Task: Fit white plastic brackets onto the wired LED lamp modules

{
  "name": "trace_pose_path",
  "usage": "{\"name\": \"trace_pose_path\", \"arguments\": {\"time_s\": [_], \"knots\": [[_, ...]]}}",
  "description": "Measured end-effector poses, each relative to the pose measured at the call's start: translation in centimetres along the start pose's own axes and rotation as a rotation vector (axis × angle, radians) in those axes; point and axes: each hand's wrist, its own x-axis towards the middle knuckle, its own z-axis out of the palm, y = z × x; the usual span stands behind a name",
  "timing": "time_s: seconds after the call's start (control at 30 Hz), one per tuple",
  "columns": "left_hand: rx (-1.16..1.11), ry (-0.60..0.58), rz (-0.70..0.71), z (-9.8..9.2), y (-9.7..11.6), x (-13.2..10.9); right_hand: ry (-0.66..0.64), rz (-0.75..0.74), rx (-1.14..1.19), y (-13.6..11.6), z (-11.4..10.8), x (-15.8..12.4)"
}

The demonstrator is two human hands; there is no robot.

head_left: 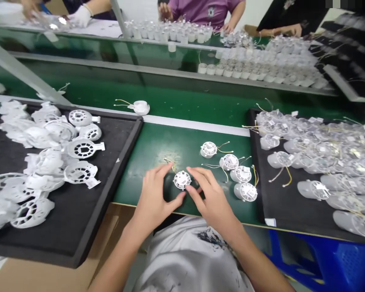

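Note:
A small round white slotted part (182, 180) with thin yellow and white wires stands on the green bench between my hands. My right hand (211, 188) curls in from the right, its thumb and fingertips at the part's edge. On the other side, my left hand (154, 187) has thumb and index finger spread apart; the index tip is by the wires and the thumb is near the part's lower edge. Whether the left fingertips touch it, I cannot tell. Several similar wired parts, one a white translucent cup (245, 192) lying tilted, are grouped right of my right hand.
A black tray (79, 243) at left holds several white slotted housings (82, 148). Another black tray (280, 207) at right carries rows of wired cups (313, 189). One white wired piece (140, 107) lies beyond the white strip (194, 124). Co-workers' hands show behind the raised rail (170, 73).

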Motion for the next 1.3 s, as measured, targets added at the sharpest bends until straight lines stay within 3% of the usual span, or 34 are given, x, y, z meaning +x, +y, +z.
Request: {"name": "trace_pose_path", "arguments": {"time_s": [0.17, 0.3, 0.43, 0.53, 0.63, 0.73, 0.8, 0.87, 0.93, 0.97, 1.03, 1.1, 1.17, 1.23, 1.3], "knots": [[-0.059, -0.098, -0.06, 1.0, -0.9, 0.1, -0.043, 0.015, 0.135, 1.1, 1.2, 2.7], [-0.084, -0.171, -0.114, 0.1, -1.6, 0.5, -0.111, 0.032, 0.114, 0.8, 1.2, 3.3], [-0.064, -0.229, -0.085, -1.3, -1.1, 0.4, -0.054, -0.01, 0.063, 1.1, 1.8, 3.3], [0.121, -0.153, -0.118, -4.4, -1.8, -0.8, -0.057, -0.006, 0.07, 1.5, 2.2, 3.0], [0.546, 0.04, -0.319, -10.0, -4.7, -3.0, -0.102, 0.005, 0.065, 1.5, 2.1, 2.9], [0.787, -0.012, -0.315, -15.0, -7.9, -4.8, -0.097, -0.042, 0.015, 0.8, 1.6, 2.8], [0.76, -0.02, -0.254, -16.0, -8.3, -5.0, 0.029, -0.145, -0.017, 0.0, 1.1, 2.6], [0.572, 0.103, -0.262, -14.6, -6.6, -4.7, 0.128, -0.307, -0.063, -0.7, 0.6, 2.1], [0.153, 0.216, -0.343, -11.2, -3.4, -4.5, 0.069, -0.461, -0.141, -1.4, 0.1, 1.4], [-0.131, 0.209, -0.407, -9.2, -1.5, -4.5, -0.004, -0.505, -0.182, -1.7, -0.1, 1.0], [-0.66, 0.087, -0.543, -5.3, 1.9, -4.8, -0.119, -0.517, -0.25, -2.2, -0.5, 0.3], [-0.982, 0.003, -0.626, -2.6, 3.7, -5.0, -0.163, -0.463, -0.29, -2.5, -1.1, -0.1], [-1.004, 0.032, -0.613, -1.5, 3.7, -4.8, -0.143, -0.399, -0.297, -2.8, -1.7, 0.3], [-0.744, 0.107, -0.47, -1.7, 2.3, -4.2, -0.089, -0.348, -0.282, -2.9, -2.0, 1.4], [-0.385, 0.107, -0.281, -2.0, 0.3, -3.3, -0.073, -0.31, -0.258, -2.8, -1.8, 2.9]]}}
